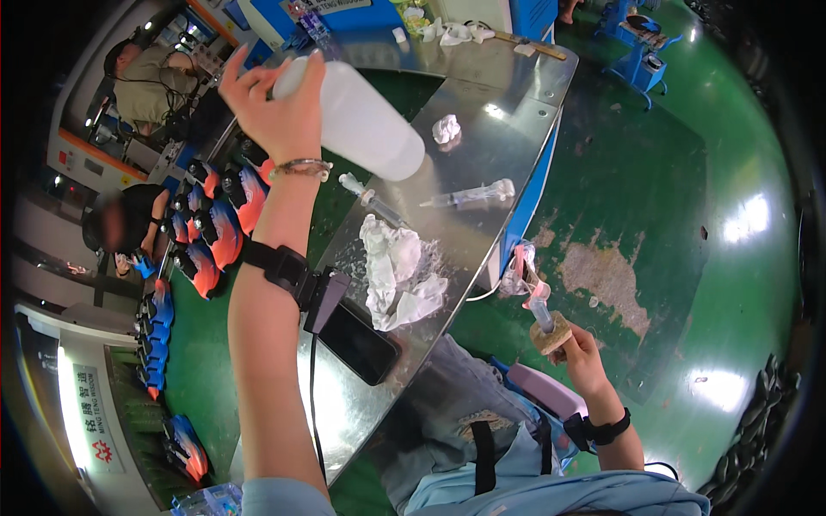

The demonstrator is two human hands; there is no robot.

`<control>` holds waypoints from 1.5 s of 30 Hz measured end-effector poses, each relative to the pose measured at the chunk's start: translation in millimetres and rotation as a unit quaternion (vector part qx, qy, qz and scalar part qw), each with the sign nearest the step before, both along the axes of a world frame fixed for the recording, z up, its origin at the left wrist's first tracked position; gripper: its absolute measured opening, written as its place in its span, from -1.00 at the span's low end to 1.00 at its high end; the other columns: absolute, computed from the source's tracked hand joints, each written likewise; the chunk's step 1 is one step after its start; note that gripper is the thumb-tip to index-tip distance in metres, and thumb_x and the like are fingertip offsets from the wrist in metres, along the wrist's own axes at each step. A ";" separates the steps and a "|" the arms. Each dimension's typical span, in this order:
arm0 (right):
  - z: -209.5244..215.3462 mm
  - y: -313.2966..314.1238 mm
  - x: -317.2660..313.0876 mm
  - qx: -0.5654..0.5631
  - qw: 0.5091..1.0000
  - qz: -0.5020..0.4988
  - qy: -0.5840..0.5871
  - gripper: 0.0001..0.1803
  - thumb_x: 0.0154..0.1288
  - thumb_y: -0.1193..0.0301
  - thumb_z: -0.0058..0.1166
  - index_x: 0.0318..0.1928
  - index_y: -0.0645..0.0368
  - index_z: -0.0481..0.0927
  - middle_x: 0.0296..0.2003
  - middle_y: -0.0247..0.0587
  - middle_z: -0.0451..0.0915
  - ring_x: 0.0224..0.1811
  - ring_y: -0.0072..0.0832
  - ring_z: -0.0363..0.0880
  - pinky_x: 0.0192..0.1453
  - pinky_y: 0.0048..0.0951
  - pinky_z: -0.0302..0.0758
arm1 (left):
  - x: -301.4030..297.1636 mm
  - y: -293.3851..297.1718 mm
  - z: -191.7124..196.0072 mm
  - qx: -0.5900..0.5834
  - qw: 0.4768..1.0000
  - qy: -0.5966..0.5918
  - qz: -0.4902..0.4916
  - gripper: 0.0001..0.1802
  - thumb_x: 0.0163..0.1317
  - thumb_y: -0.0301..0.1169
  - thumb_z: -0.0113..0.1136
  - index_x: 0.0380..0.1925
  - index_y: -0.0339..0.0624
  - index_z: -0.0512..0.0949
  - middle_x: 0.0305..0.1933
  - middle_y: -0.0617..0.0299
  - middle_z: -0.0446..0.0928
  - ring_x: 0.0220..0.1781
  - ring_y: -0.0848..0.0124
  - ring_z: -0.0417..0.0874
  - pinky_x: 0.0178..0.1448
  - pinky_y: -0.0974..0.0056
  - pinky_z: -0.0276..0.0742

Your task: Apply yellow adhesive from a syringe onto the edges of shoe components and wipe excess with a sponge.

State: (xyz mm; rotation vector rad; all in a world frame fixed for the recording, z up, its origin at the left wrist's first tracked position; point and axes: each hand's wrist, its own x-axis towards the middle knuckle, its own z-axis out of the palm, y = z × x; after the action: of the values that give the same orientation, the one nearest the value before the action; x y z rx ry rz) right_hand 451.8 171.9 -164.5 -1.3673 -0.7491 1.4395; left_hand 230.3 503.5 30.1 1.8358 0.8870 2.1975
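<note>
My left hand [277, 105] is raised over the metal table [482, 163] and grips a white plastic bottle [361, 116], tilted with its base toward the right. My right hand [578, 351] is off the table's right edge, above the green floor, holding a small tan block with a syringe-like applicator [544, 316] standing up from it. A piece of crumpled clear film [523, 268] hangs near the applicator's tip.
On the table lie two syringes [471, 197], crumpled white tissues [396, 273], a dark phone [357, 340] and a tissue ball [446, 129]. Several orange-and-blue shoes [215, 232] lie on a green belt to the left, where other people work. A blue stand [641, 52] is far right.
</note>
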 end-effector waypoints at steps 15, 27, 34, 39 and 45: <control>24.3 36.7 -33.3 0.118 0.990 0.055 -0.060 -0.76 0.29 0.45 -0.13 -0.06 0.27 0.40 -0.37 -0.32 0.50 -0.41 -0.57 0.37 -0.30 -0.52 0.36 | 2.1 3.4 8.7 -0.134 0.969 0.204 -0.019 -0.08 -0.07 -0.36 0.36 0.23 -0.36 0.03 0.19 -0.12 0.26 0.21 0.18 0.29 0.25 0.22 0.23; 22.6 18.5 -60.1 0.184 0.895 0.124 -0.386 -0.79 0.16 0.52 -0.01 -0.15 0.20 0.45 -0.40 -0.04 0.55 -0.38 -0.06 0.52 -0.37 -0.21 0.46 | -54.8 -185.4 -90.8 -0.183 0.745 0.620 -0.167 -0.81 0.03 -0.29 0.20 -0.33 -0.05 0.60 -0.31 0.35 0.54 -0.14 0.40 0.49 -0.01 0.29 0.26; 29.5 2.8 -73.2 0.172 0.912 0.141 -0.346 -0.73 0.18 0.49 0.00 -0.07 0.19 0.44 -0.42 0.02 0.54 -0.42 -0.03 0.52 -0.40 -0.20 0.43 | -66.0 -187.3 -102.6 -0.285 0.777 0.531 -0.183 -0.85 0.04 -0.37 0.20 -0.36 -0.13 0.59 -0.40 0.25 0.54 -0.35 0.38 0.54 -0.19 0.33 0.36; 30.9 3.0 -89.4 0.172 0.918 0.143 -0.327 -0.73 0.17 0.50 0.00 -0.08 0.20 0.45 -0.45 0.05 0.53 -0.42 -0.02 0.51 -0.40 -0.20 0.41 | -79.3 -192.5 -92.4 -0.436 0.762 0.408 -0.251 -0.85 0.11 -0.43 0.20 -0.31 -0.18 0.62 -0.38 0.25 0.58 -0.38 0.52 0.54 -0.32 0.43 0.39; 32.2 16.5 -98.1 0.172 0.913 0.161 -0.334 -0.73 0.16 0.51 0.00 -0.08 0.21 0.46 -0.48 0.07 0.52 -0.43 -0.02 0.51 -0.41 -0.20 0.40 | -87.0 -189.7 -98.1 -0.501 0.742 0.328 -0.300 -0.85 0.15 -0.47 0.15 -0.26 -0.18 0.61 -0.33 0.28 0.56 -0.35 0.56 0.51 -0.30 0.48 0.39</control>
State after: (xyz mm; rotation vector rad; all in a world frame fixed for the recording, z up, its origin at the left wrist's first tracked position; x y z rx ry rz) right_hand 353.7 188.3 -132.3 -1.5007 -1.6521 0.9832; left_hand 143.2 313.8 -68.0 1.8180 1.0383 0.4207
